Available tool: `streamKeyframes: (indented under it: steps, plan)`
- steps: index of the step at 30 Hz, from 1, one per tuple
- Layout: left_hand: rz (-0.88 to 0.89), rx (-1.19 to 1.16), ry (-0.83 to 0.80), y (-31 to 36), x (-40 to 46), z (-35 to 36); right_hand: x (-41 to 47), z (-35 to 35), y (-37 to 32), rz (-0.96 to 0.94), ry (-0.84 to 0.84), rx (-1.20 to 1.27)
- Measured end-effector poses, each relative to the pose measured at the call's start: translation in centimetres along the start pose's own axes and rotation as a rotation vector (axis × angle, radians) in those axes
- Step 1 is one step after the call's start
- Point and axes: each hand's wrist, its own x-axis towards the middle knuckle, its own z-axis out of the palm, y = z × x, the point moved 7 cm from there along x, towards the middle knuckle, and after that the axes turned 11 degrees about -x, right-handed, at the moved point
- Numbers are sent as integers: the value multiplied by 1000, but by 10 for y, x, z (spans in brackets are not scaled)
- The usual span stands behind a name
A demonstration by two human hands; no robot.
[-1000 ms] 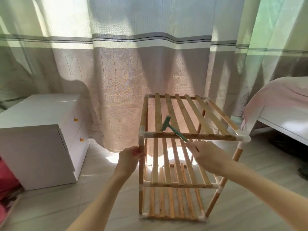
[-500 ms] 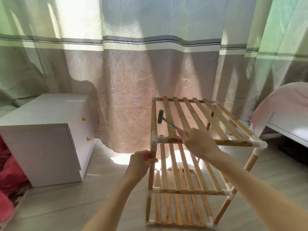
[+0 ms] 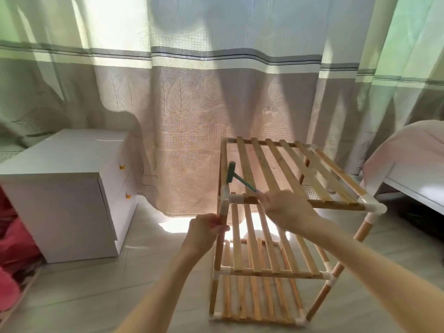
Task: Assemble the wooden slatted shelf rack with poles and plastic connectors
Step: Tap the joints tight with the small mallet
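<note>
Wooden pole (image 3: 219,239) gripped by left hand (image 3: 204,230); right hand (image 3: 286,210) holds green mallet (image 3: 236,179) above corner connector (image 3: 228,197).

hammer (image 3: 236,176): head now over near-left connector (image 3: 227,197), off the slats | right hand (image 3: 286,210): shifts left with it

The rack (image 3: 283,212) stands on the floor (image 3: 149,272) before the curtain (image 3: 192,104), its 3 shelves stacked. A cabinet (image 3: 60,188) sits to its left, a bed (image 3: 413,164) to its right.
</note>
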Motion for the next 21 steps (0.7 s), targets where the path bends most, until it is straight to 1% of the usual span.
streamKeyframes:
  steps: [1, 2, 3, 4, 5, 7, 10, 11, 12, 13, 14, 15, 16, 17, 18, 19, 21]
  plan:
    - [5, 3, 2, 2, 0, -1, 5, -7, 1, -15, 8, 47]
    - [5, 8, 11, 2, 0, -2, 7, -22, -3, -39, 78, 127]
    - [-3, 9, 18, 2, 0, -3, 8, -34, -4, -60, 218, 183]
    - [-11, 7, 23, 1, 0, -4, 6, -41, -4, -69, 319, 223]
    - [-17, 5, 26, 0, 0, -4, 5, -43, -4, -76, 368, 262]
    - [-9, 18, 40, 1, -3, 0, 5, -34, -6, -80, 351, 268]
    - [21, -10, 138, 8, -19, 23, 20, -21, -14, -62, 231, 281]
    - [25, -54, 138, 10, -27, 34, 26, -16, -19, -45, 181, 272]
    - [30, -97, 77, 12, -34, 48, 32, -10, -24, -24, 143, 253]
    - [37, -130, -45, 15, -40, 64, 39, -2, -26, 7, 118, 229]
    - [48, -134, -201, 17, -47, 80, 45, 6, -25, 50, 99, 199]
    - [75, -93, -340, 18, -52, 91, 50, 13, -21, 108, 86, 180]
    - [115, 10, -423, 18, -53, 95, 52, 19, -15, 170, 85, 179]
    - [151, 135, -446, 15, -50, 92, 53, 23, -9, 221, 99, 178]
    - [152, 233, -420, 11, -44, 83, 51, 26, -3, 254, 126, 157]
    - [146, 277, -362, 7, -36, 69, 46, 26, 2, 272, 160, 100]
    - [135, 267, -199, 4, -20, 36, 34, 24, 11, 257, 233, -65]
